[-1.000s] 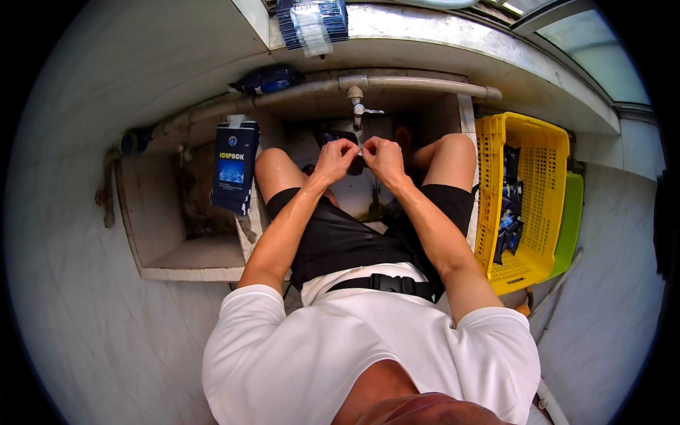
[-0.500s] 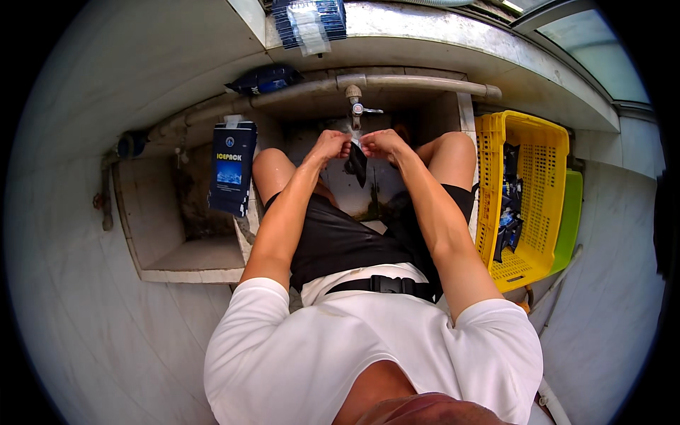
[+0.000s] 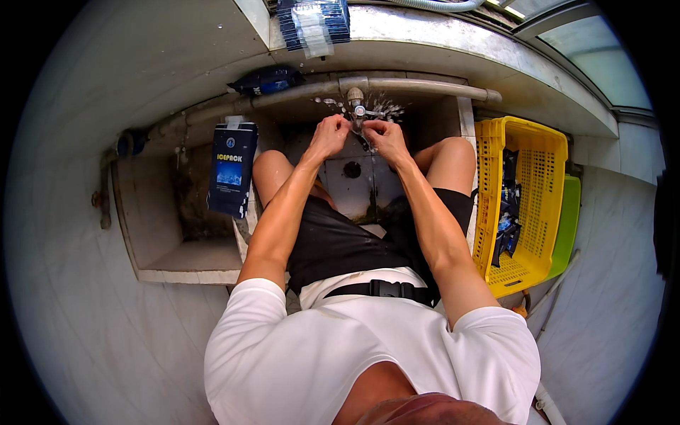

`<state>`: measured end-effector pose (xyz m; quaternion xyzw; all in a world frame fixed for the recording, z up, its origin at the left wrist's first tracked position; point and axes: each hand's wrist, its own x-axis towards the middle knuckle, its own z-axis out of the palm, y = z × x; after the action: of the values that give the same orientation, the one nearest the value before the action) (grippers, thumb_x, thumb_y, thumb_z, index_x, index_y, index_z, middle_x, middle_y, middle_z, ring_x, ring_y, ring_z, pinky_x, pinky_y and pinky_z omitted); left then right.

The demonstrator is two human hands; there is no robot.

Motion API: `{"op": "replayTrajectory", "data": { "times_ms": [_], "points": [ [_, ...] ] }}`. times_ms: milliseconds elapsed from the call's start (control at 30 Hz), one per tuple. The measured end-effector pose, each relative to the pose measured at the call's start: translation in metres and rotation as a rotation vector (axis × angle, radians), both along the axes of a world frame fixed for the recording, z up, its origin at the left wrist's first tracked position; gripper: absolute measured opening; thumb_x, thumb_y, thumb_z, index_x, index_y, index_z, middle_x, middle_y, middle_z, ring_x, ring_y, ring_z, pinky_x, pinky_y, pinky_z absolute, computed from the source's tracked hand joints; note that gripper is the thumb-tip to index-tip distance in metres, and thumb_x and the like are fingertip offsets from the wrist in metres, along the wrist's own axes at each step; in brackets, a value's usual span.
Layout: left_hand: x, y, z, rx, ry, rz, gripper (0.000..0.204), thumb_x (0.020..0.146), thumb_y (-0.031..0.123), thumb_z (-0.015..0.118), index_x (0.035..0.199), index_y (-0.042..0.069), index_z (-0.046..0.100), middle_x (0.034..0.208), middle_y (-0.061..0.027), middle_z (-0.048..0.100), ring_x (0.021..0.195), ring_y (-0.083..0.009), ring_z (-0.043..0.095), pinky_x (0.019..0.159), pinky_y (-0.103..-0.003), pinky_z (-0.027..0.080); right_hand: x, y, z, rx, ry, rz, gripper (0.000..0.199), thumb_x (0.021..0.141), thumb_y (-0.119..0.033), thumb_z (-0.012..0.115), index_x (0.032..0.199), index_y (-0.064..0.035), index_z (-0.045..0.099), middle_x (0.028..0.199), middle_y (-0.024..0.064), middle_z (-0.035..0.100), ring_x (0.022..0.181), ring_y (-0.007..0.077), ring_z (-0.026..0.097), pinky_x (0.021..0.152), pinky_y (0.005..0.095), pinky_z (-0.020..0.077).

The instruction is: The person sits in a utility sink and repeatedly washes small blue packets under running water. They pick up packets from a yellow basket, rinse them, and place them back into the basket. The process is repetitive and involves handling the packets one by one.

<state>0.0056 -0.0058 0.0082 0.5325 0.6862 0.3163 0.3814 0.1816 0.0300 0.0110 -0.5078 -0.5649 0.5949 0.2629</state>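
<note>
My left hand (image 3: pixel 329 137) and my right hand (image 3: pixel 387 140) are raised side by side just under the tap (image 3: pixel 359 112), fingers pinched together. Between them is the dark ice pack pouch (image 3: pixel 367 146), of which only a narrow strip shows below the fingers; the rest is hidden or seen edge-on. Water (image 3: pixel 388 110) sprays out to both sides around the tap, with drops flying against the wall. Below my hands lies the tiled basin (image 3: pixel 338 185) with a dark round drain (image 3: pixel 352 169).
A blue ice pack packet (image 3: pixel 232 170) stands left of my knee, beside a second basin (image 3: pixel 191 276). To the right, a yellow crate (image 3: pixel 542 205) holds several dark pouches (image 3: pixel 508 234). A pipe (image 3: pixel 425 86) crosses behind the tap; a taped blue bundle (image 3: pixel 314 25) sits on the ledge.
Both hands have moved up and closer to the tap. The pouch, which hung down between them, is now mostly out of sight. Water has begun splashing outward around the tap.
</note>
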Motion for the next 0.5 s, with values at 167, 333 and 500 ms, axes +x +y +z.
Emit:
{"op": "replayTrajectory", "data": {
  "times_ms": [167,333,500],
  "points": [
    [0.0,0.003,-0.008,-0.253,-0.416,0.138,0.024,0.088,0.023,0.058,0.076,0.002,0.062,0.063,-0.0002,0.056,0.055,-0.008,0.05,0.051,-0.024,0.039,-0.01,-0.017,0.011,0.327,-0.384,0.078,0.035,0.073,-0.027,0.071,0.099,-0.0033,0.069,0.08,0.0178,0.067,0.077,0.0332,0.066,0.072,0.04,0.0517],
    [0.009,0.008,-0.016,-0.231,-0.475,0.124,0.025,0.086,0.024,0.059,0.078,0.001,0.064,0.066,-0.0034,0.059,0.059,-0.0099,0.052,0.055,-0.026,0.041,-0.003,-0.021,0.02,0.424,-0.534,0.033,0.022,0.078,-0.024,0.068,0.087,-0.0033,0.071,0.074,0.0189,0.066,0.07,0.0361,0.065,0.065,0.0399,0.051],
    [0.009,0.022,-0.085,0.126,-0.485,0.302,0.047,0.093,0.038,0.044,0.105,-0.004,0.062,0.104,-0.0197,0.065,0.099,-0.0279,0.059,0.089,-0.035,0.041,-0.012,-0.023,0.026,0.621,-0.476,0.108,0.016,0.079,-0.016,0.064,0.083,-0.0016,0.069,0.074,0.0201,0.065,0.071,0.0376,0.064,0.065,0.0425,0.0506]
  ]
}}
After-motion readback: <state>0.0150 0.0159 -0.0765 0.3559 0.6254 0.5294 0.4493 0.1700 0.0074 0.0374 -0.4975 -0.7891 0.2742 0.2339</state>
